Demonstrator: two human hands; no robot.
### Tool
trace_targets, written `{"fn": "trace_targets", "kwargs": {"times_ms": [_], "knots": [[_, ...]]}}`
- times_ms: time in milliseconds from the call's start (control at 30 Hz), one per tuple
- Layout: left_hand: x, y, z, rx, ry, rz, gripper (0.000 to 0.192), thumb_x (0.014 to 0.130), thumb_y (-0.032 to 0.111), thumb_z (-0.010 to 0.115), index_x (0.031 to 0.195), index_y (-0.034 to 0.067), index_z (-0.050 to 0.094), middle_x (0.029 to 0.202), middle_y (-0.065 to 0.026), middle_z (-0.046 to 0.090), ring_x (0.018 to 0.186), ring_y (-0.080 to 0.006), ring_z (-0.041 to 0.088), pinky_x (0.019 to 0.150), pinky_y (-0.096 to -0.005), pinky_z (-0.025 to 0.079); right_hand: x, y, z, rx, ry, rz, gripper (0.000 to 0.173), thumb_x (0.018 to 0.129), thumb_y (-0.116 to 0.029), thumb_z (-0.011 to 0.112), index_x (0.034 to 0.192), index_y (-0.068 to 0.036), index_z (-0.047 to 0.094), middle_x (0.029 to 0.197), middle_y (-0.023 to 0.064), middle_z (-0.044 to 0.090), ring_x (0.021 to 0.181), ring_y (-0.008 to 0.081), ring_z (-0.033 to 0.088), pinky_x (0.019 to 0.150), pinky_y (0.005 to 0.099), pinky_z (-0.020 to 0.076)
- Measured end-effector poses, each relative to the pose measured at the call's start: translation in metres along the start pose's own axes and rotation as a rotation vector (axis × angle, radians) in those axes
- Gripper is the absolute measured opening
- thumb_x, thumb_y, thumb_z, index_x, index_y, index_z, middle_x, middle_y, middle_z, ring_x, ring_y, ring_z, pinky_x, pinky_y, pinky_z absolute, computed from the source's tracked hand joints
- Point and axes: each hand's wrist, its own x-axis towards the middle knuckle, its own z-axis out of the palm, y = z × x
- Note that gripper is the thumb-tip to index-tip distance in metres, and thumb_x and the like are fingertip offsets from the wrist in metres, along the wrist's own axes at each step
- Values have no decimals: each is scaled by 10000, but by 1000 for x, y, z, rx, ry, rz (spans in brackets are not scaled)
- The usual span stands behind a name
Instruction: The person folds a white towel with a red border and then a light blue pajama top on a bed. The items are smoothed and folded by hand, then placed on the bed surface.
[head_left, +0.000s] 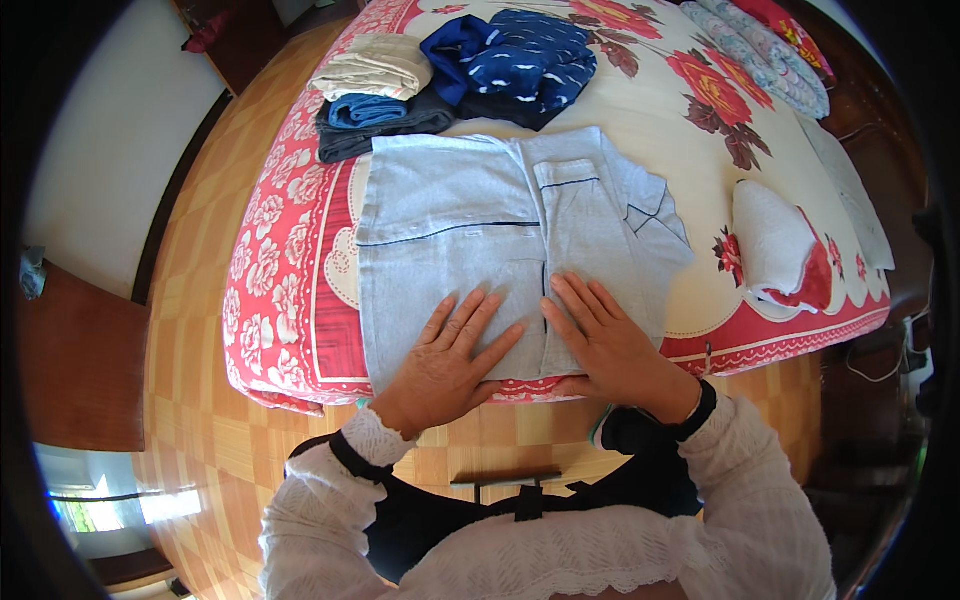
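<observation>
A light blue pajama shirt (450, 187) with dark piping lies spread on the bed, its buttoned front facing up. One long sleeve (574, 202) is folded in across the body, its cuff pointing away from me. The collar (656, 214) points to the right. My left hand (457, 349) rests flat on the shirt's near part, fingers spread. Over the near end of the folded sleeve, beside the chest pocket, my right hand (600, 326) lies flat with its fingers apart. Neither hand grips the cloth.
Behind the shirt sit folded beige trousers (379, 67), dark folded jeans (390, 124) and a navy patterned garment (532, 64). A white and red towel (772, 240) lies to the right on the floral bedspread (281, 247). Rolled patterned fabric (765, 56) lies at the far right.
</observation>
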Motion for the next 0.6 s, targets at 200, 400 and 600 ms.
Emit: {"fn": "trace_targets", "kwargs": {"times_ms": [200, 400, 600], "knots": [[-7, 0, -4, 80, 32, 31, 583, 794, 79, 636, 1368, 153, 564, 1528, -149, 391, 1472, -308, 291, 1206, -491, 216, -10, 7, -13, 2, -78, 43, 1083, 599, -281, 855, 1498, -9, 316, 1560, 216, 311, 1461, 369, 283, 1189, 484, 228], [-11, 0, -19, 95, -13, 28, 516, 819, 40, 587, 1330, 106, 587, 1479, -158, 456, 1413, -328, 391, 1167, -484, 309, -16, 17, -20, -33, -157, 45, 999, 650, -141, 782, 1511, -11, 293, 1567, 191, 316, 1465, 340, 285, 1199, 459, 225], [-20, -13, -41, 21, 53, -111, 489, 714, -57, 641, 1197, 20, 645, 1276, -178, 623, 1180, -365, 604, 993, -443, 494, -21, 35, -34, 81, -138, 68, 797, 644, 41, 691, 1405, 0, 457, 1484, 165, 451, 1401, 315, 396, 1162, 401, 318]]}}
